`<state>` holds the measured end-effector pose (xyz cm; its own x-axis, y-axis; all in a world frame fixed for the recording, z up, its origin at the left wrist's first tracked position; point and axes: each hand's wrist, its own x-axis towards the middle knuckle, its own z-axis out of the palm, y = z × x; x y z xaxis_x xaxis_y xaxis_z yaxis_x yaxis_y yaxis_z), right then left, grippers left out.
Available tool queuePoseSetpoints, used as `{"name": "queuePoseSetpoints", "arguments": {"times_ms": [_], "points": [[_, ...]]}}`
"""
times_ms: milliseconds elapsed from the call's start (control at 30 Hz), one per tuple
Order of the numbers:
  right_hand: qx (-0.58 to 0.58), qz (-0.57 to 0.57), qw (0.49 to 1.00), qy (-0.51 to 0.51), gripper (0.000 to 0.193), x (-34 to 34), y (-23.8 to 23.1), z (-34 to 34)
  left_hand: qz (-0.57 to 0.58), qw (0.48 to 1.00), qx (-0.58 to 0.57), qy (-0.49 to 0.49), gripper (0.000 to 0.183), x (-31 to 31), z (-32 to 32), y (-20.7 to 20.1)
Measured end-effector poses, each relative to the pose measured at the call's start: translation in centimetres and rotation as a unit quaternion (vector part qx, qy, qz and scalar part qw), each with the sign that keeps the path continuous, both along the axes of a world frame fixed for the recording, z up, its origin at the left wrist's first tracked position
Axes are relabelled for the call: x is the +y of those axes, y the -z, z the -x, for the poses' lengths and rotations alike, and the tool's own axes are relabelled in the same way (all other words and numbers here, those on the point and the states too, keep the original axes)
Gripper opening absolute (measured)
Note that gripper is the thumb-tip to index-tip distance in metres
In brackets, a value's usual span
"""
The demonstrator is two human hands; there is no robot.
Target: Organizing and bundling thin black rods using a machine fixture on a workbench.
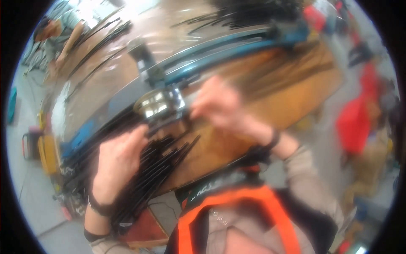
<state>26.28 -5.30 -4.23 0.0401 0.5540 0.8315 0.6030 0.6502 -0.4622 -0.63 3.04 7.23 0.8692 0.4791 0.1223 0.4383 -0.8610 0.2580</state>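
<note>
My left hand (120,158) is closed, its fingers curled together just above a bundle of thin black rods (158,171). What lies between its fingertips, if anything, is too blurred to tell. Opposite it, my right hand (220,103) is smeared by motion, its fingers bent in toward a small bench device. I cannot make out what they pinch. Between the two hands sits that device, with a round shiny brass-coloured disc (154,105) and a bright metal block (179,99). A grey upright part (144,59) stands behind it.
A long blue rail (237,53) runs across the brown wooden bench (262,108). More black rods (253,12) lie at the back. A co-worker (57,36) is at the far left. Red cloth (355,125) hangs to the right, and a yellow object (48,154) stands left.
</note>
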Motion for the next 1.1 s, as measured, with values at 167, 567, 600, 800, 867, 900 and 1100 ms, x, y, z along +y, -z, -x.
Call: {"name": "queuePoseSetpoints", "arguments": {"times_ms": [167,567,600,800,867,900,1100], "points": [[-0.163,-0.089,0.981,0.049,0.020,0.0,1.9,-0.5,-0.030,0.997,0.076,0.001,0.030,-1.1,0.7,-0.1],[-0.193,-0.053,0.947,0.252,0.017,1.9,4.0,-9.1,-0.183,0.976,-0.079,-0.090,0.035,3.8,5.5,-1.8],[-0.197,-0.029,0.947,0.251,0.021,2.4,4.2,-10.2,-0.217,0.955,-0.142,-0.146,0.035,5.0,7.2,-2.2],[-0.085,0.144,0.980,0.112,0.014,9.1,3.1,-6.6,-0.314,0.920,-0.140,-0.190,0.030,7.9,7.7,-5.6],[-0.003,0.179,0.983,-0.037,0.013,12.1,-0.2,-3.2,-0.325,0.919,-0.138,-0.174,0.030,7.5,8.7,-5.5],[-0.006,0.175,0.983,-0.045,0.013,13.4,-1.1,-1.9,-0.293,0.925,-0.155,-0.182,0.030,7.3,9.2,-5.0],[-0.012,0.165,0.980,-0.114,0.015,17.0,-2.4,2.3,-0.155,0.943,-0.154,-0.249,0.029,6.1,13.0,-2.2]]}}
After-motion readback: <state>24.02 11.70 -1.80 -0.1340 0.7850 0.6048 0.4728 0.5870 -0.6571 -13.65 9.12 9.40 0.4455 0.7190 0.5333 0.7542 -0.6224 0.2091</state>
